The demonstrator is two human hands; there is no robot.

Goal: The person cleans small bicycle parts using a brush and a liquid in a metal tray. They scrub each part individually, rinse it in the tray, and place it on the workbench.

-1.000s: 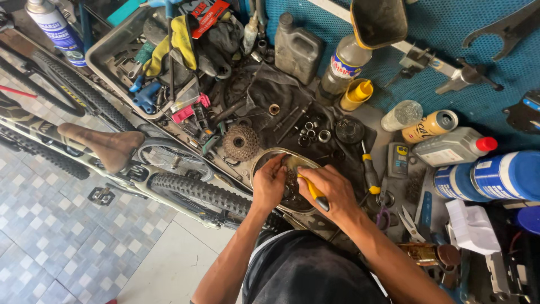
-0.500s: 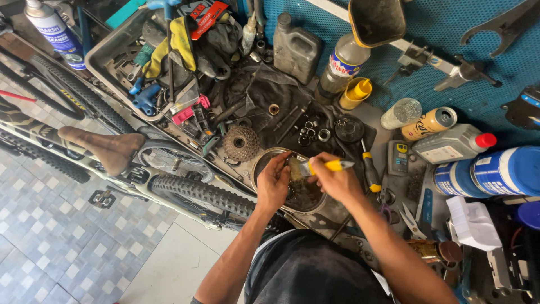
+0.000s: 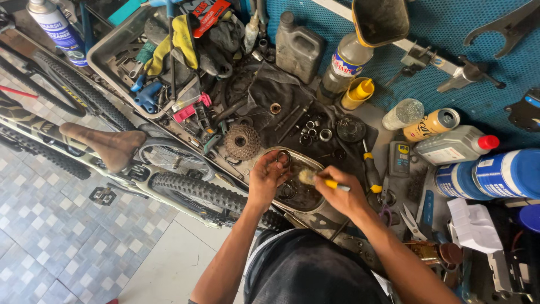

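My left hand (image 3: 264, 179) pinches a small dark metal ring (image 3: 283, 159) just above the far rim of a round metal bowl (image 3: 313, 202) that holds dark liquid. My right hand (image 3: 340, 194) grips a brush with a yellow handle (image 3: 333, 184); its pale bristles (image 3: 307, 177) hover over the bowl, right of the ring. Another dark ring (image 3: 287, 190) lies in the liquid under my left hand. A bicycle cassette (image 3: 242, 142) sits on the bench just left of the bowl.
The bench is crowded: a grey tool tray (image 3: 163, 62) at back left, a grey jug (image 3: 297, 47), bottles and cans (image 3: 455, 145) at right, scissors (image 3: 412, 221) and a yellow screwdriver (image 3: 370, 169). A bicycle with brown saddle (image 3: 107, 145) and knobby tyre (image 3: 202, 191) leans at left over tiled floor.
My left hand has lifted a small ring out toward the bowl's far rim. My right hand has turned the brush, so its bristles now point left toward the ring.
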